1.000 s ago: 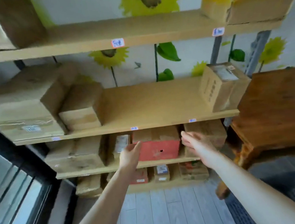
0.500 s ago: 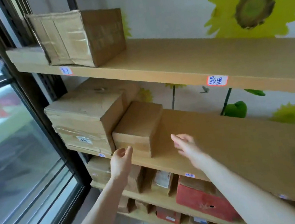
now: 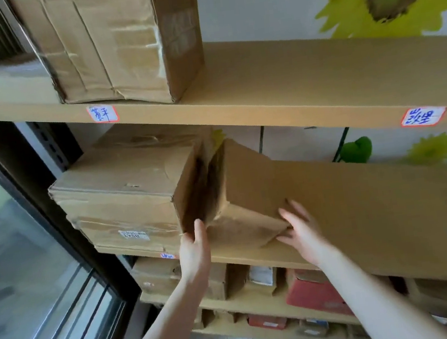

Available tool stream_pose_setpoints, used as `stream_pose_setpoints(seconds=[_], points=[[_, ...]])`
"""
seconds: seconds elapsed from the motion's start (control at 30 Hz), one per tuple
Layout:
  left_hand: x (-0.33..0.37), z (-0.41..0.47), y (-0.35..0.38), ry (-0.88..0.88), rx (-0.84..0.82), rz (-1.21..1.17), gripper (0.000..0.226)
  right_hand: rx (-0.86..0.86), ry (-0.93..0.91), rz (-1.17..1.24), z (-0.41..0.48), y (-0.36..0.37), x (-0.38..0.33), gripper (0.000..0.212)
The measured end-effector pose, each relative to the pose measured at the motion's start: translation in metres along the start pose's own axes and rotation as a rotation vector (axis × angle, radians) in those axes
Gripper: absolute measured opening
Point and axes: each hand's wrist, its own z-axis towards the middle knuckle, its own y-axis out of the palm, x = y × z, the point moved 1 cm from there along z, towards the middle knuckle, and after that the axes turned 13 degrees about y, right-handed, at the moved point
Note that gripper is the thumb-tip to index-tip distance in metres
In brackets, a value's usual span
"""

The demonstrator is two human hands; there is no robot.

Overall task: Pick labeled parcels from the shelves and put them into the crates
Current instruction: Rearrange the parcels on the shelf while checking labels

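Two hands (image 3: 194,253) (image 3: 304,231), four shelves (image 3: 292,99), two red boxes (image 3: 311,296)

— What's where on my feed?

— I see the small parcel (image 3: 243,195) on the middle shelf (image 3: 376,207), tilted, its left side against the big stacked box (image 3: 124,192). My left hand (image 3: 194,253) is at its front left corner, my right hand (image 3: 301,231) at its front right.

— Above?

— On the top shelf (image 3: 291,87), a large box (image 3: 122,41) sits towards the left, straight above the stack. A window (image 3: 15,251) lies left of the rack.

— Below?

— I see the lower shelves (image 3: 250,305) holding more parcels (image 3: 312,295), side by side beneath my forearms.
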Motion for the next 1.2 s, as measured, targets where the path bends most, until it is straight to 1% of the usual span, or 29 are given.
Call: stream_pose_setpoints(seconds=[0.03,0.07,0.13,0.17,0.2,0.23,0.27,0.33,0.37,0.43,0.47,0.5,0.53,0.57,0.63,0.67,0.7,0.77,0.8,0.93,1.07,1.13,1.2], points=[[0.001,0.003,0.003,-0.025,-0.026,0.0,0.047,0.032,0.009,0.032,-0.001,-0.011,-0.001,0.054],[0.002,0.005,0.007,-0.05,-0.064,0.008,0.054,0.062,0.021,0.004,-0.002,-0.02,-0.002,0.054],[0.004,0.007,0.019,-0.086,-0.17,0.003,0.057,0.142,0.066,-0.195,-0.006,-0.028,-0.001,0.055],[0.005,0.007,0.027,-0.097,-0.224,-0.018,0.054,0.185,0.089,-0.27,-0.009,-0.027,-0.001,0.05],[0.006,0.005,0.034,-0.109,-0.272,-0.042,0.052,0.227,0.102,-0.275,-0.011,-0.025,0.0,0.044],[0.006,0.002,0.041,-0.121,-0.311,-0.066,0.051,0.267,0.109,-0.227,-0.012,-0.024,-0.001,0.04],[0.006,0.0,0.047,-0.134,-0.34,-0.084,0.051,0.285,0.112,-0.151,-0.014,-0.023,-0.001,0.044],[0.003,-0.003,0.053,-0.134,-0.394,-0.098,0.05,0.241,0.138,0.013,-0.02,-0.023,-0.006,0.064],[0.003,-0.004,0.054,-0.119,-0.428,-0.099,0.051,0.21,0.138,0.053,-0.023,-0.025,-0.009,0.072],[0.003,-0.006,0.054,-0.11,-0.491,-0.099,0.059,0.171,0.13,0.042,-0.027,-0.028,-0.013,0.089],[0.004,-0.006,0.055,-0.123,-0.525,-0.11,0.064,0.152,0.128,0.025,-0.029,-0.03,-0.013,0.093],[0.006,-0.008,0.056,-0.13,-0.557,-0.14,0.066,0.127,0.125,0.031,-0.029,-0.032,-0.012,0.088],[0.009,-0.01,0.057,-0.124,-0.579,-0.169,0.064,0.094,0.127,0.074,-0.029,-0.035,-0.009,0.075],[0.012,-0.012,0.058,-0.104,-0.579,-0.174,0.061,0.068,0.127,0.138,-0.029,-0.039,-0.006,0.061],[0.014,-0.014,0.062,-0.033,-0.516,-0.116,0.058,0.033,0.123,0.261,-0.03,-0.051,0.0,0.038],[0.013,-0.014,0.062,0.003,-0.467,-0.087,0.052,0.018,0.114,0.305,-0.031,-0.057,0.003,0.032],[0.013,-0.013,0.061,0.032,-0.432,-0.073,0.043,0.007,0.102,0.332,-0.031,-0.062,0.006,0.029],[0.011,-0.013,0.06,0.073,-0.433,-0.064,0.025,-0.006,0.075,0.347,-0.032,-0.067,0.009,0.035],[0.01,-0.014,0.06,0.082,-0.448,-0.061,0.021,-0.005,0.067,0.34,-0.032,-0.068,0.009,0.038],[0.007,-0.017,0.062,0.085,-0.456,-0.089,0.016,0.014,0.049,0.307,-0.032,-0.07,0.009,0.045],[0.011,-0.018,0.068,0.081,-0.465,-0.145,0.015,0.094,0.01,0.251,-0.029,-0.076,0.008,0.04],[0.013,-0.02,0.074,0.079,-0.461,-0.175,0.019,0.165,-0.016,0.144,-0.031,-0.08,0.008,0.037],[0.016,-0.026,0.082,0.085,-0.454,-0.197,0.027,0.271,-0.039,0.012,-0.039,-0.082,0.009,0.046]])
